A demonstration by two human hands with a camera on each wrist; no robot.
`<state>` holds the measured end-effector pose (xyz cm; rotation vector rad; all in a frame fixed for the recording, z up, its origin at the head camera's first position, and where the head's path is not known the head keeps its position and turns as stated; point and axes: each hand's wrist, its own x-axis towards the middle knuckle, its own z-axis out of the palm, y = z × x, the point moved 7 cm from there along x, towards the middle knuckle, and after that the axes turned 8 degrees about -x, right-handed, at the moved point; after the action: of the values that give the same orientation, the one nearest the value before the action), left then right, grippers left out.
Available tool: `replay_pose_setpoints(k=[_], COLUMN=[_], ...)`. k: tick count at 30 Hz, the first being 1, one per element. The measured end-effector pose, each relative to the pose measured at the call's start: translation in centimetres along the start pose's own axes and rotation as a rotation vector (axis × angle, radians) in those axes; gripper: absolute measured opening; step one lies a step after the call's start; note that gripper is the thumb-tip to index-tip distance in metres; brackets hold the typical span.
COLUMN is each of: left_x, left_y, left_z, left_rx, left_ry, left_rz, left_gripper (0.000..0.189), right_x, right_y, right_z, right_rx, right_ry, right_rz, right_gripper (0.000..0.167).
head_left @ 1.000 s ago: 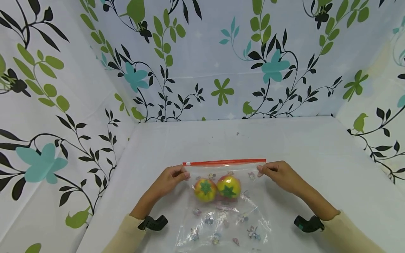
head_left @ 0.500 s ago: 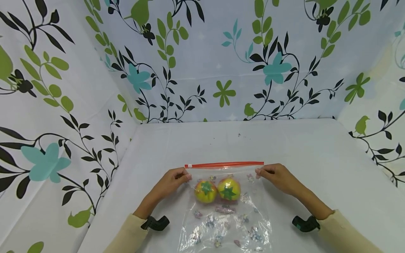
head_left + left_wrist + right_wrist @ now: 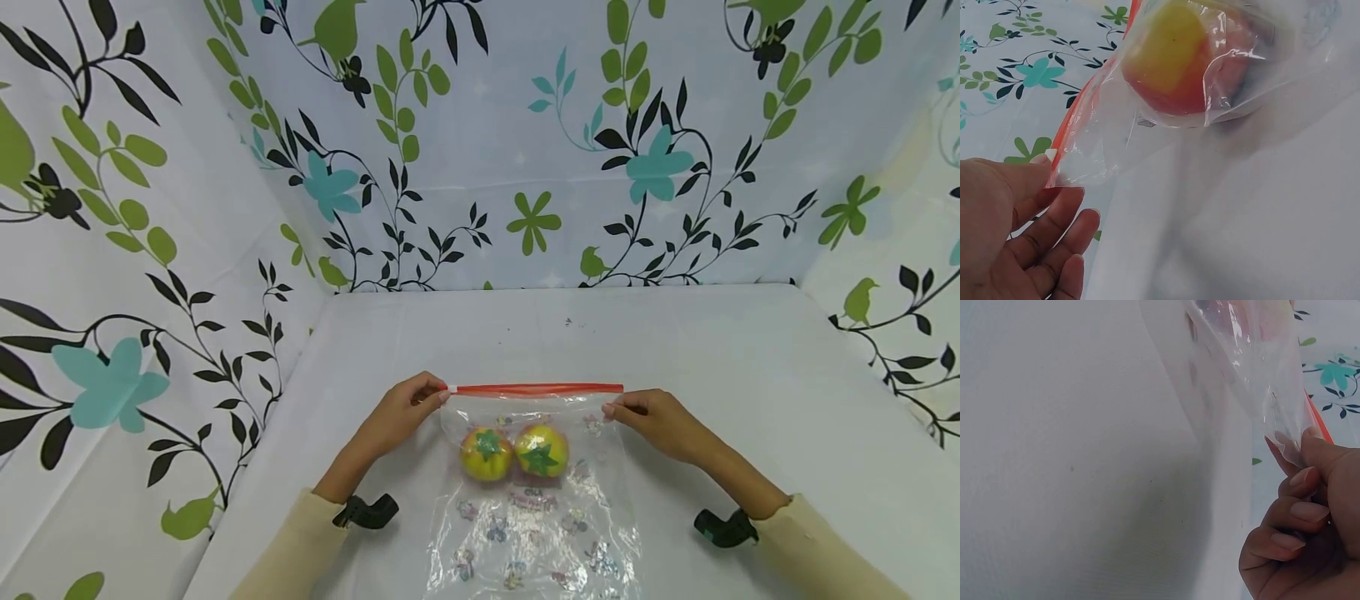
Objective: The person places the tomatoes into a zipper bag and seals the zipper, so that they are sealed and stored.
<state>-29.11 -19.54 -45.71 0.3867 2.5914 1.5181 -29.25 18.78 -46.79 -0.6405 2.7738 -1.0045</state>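
A clear zip bag (image 3: 532,533) with small printed figures hangs or lies flat before me, its red zip strip (image 3: 536,389) along the top. Two yellow-and-red toy fruits with green star-shaped tops, a left one (image 3: 486,454) and a right one (image 3: 542,450), sit inside near the opening. My left hand (image 3: 405,412) pinches the upper left corner at the white slider (image 3: 1051,154), thumb against forefinger. On the other side my right hand (image 3: 660,423) pinches the bag's edge just below the red strip, its remaining fingers curled, as the right wrist view shows.
A white-covered table (image 3: 390,333) lies under the bag. Behind it and at the sides stand cloth walls (image 3: 465,150) printed with leaves, birds and flowers. Black camera mounts, a left one (image 3: 367,512) and a right one (image 3: 723,528), sit on the wrists.
My left hand has shifted up from the bag's side edge to the zip corner and slider. The right hand keeps its pinch, drawn slightly inward. The head view has tilted a little.
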Motion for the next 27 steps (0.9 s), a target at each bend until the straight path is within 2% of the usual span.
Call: replay_pose_setpoints(k=[8,14,17,21,27], left_x=[0.0,-0.1,-0.2,-0.3,-0.3], left_y=[0.4,0.7,0.9,1.0,1.6], left_z=[-0.4,-0.4,-0.3,-0.3,-0.3], left_rx=[0.048,0.062,0.067,0.076,0.081], left_ry=[0.034,0.057,0.065,0.079,0.079], left_rz=[0.038,0.085,0.088,0.085,0.117], left_gripper=[0.014,0.014,0.014,0.012,0.014], right_x=[0.5,1.6,2.8,4.9,7.7], right_y=[0.3,-0.8,-2.6,-6.5,-12.7], right_z=[-0.1,-1.0,-1.3,-0.7,2.4], right_rx=[-0.064,-0.197,-0.258,-0.293,-0.293], right_ry=[0.008,0.1,0.148,0.142,-0.062], right_rz=[0.017,0.016,-0.007,-0.095,-0.236], right_gripper=[0.024,0.035,0.048,0.043,0.032])
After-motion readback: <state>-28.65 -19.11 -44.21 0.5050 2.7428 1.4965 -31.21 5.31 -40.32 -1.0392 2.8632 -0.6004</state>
